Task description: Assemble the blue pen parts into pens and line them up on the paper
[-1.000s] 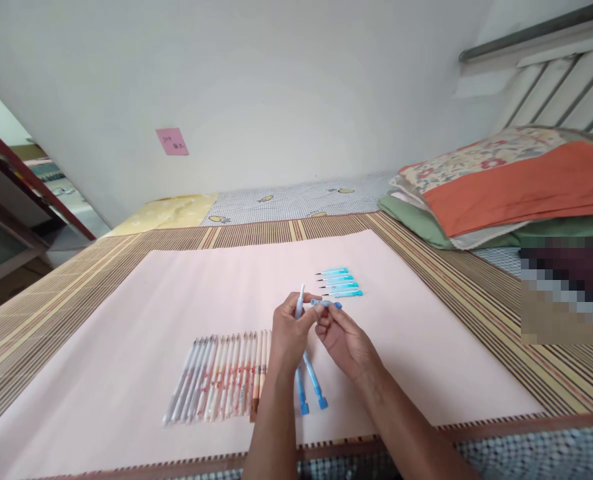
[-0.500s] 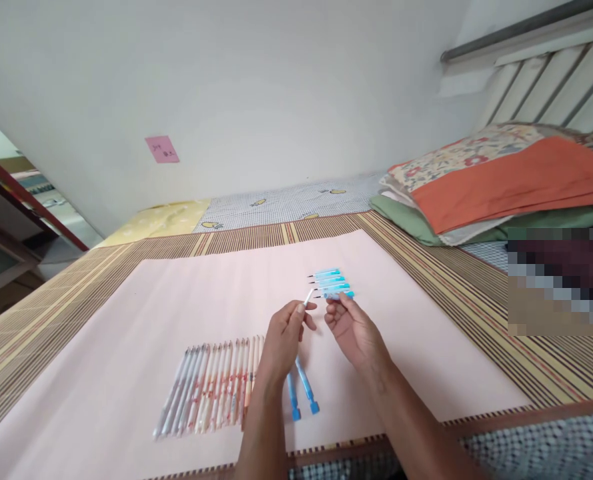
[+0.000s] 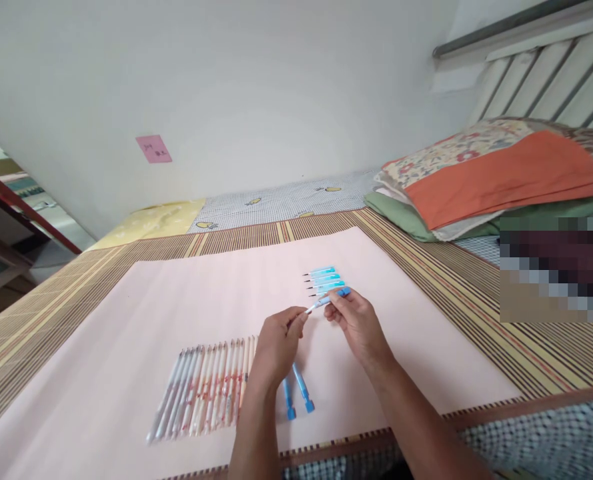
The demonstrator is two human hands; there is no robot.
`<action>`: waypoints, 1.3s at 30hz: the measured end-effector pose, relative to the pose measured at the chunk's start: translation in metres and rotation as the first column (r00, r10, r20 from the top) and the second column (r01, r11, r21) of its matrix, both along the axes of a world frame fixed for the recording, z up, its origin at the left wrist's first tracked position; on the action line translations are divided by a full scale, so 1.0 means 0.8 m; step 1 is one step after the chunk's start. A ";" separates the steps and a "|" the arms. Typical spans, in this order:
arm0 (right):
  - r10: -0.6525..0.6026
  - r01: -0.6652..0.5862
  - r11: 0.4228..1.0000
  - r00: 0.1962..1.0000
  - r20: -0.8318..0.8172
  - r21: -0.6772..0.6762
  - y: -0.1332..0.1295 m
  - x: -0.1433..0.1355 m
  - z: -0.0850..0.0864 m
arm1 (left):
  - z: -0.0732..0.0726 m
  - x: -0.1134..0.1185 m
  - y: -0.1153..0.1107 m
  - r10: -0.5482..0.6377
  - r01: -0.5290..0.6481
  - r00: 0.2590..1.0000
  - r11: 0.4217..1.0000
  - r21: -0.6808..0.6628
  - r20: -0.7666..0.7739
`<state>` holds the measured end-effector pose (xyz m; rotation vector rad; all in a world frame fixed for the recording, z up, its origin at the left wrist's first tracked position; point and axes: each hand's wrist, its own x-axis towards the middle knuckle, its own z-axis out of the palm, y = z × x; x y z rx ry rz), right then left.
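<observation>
My right hand (image 3: 359,323) pinches a slim blue pen barrel (image 3: 337,295) with a darker blue end. Closed on a thin white stick (image 3: 311,309) is my left hand (image 3: 282,337). The stick meets the barrel's lower left end; whether it sits inside cannot be made out. Just beyond the barrel lie several short pale-blue pen-like pieces (image 3: 321,279), their dark pointed tips facing left. Below my left hand rest two blue pens (image 3: 302,389), partly covered by it. Left of my forearm is a row of several pale pens (image 3: 201,390) with reddish patterns.
Everything lies on a pale pink sheet (image 3: 126,320) over a striped woven mat (image 3: 51,300). Folded bedding with an orange band (image 3: 501,180) is stacked at the right, below a radiator (image 3: 546,80). A pink note (image 3: 154,149) is on the wall behind.
My hands have come together, bringing the white stick against the blue barrel. The stick has tilted lower, and more of the barrel shows. The camera view has shifted slightly.
</observation>
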<state>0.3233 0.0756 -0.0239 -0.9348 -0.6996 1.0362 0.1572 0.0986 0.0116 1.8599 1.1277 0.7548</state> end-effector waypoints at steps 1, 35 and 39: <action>0.006 -0.005 1.000 0.998 0.060 -0.008 -0.001 0.000 0.000 | 0.001 -0.001 -0.001 -0.004 0.005 1.000 1.000 0.009 -0.016; 0.182 -0.193 0.981 0.951 0.249 0.024 -0.010 -0.009 0.002 | -0.004 0.007 -0.007 -0.042 0.062 0.966 0.996 -0.071 0.255; 0.114 -0.117 0.993 0.979 0.172 0.004 -0.004 -0.019 0.004 | -0.004 0.014 -0.011 -0.065 0.071 0.958 0.997 -0.012 0.279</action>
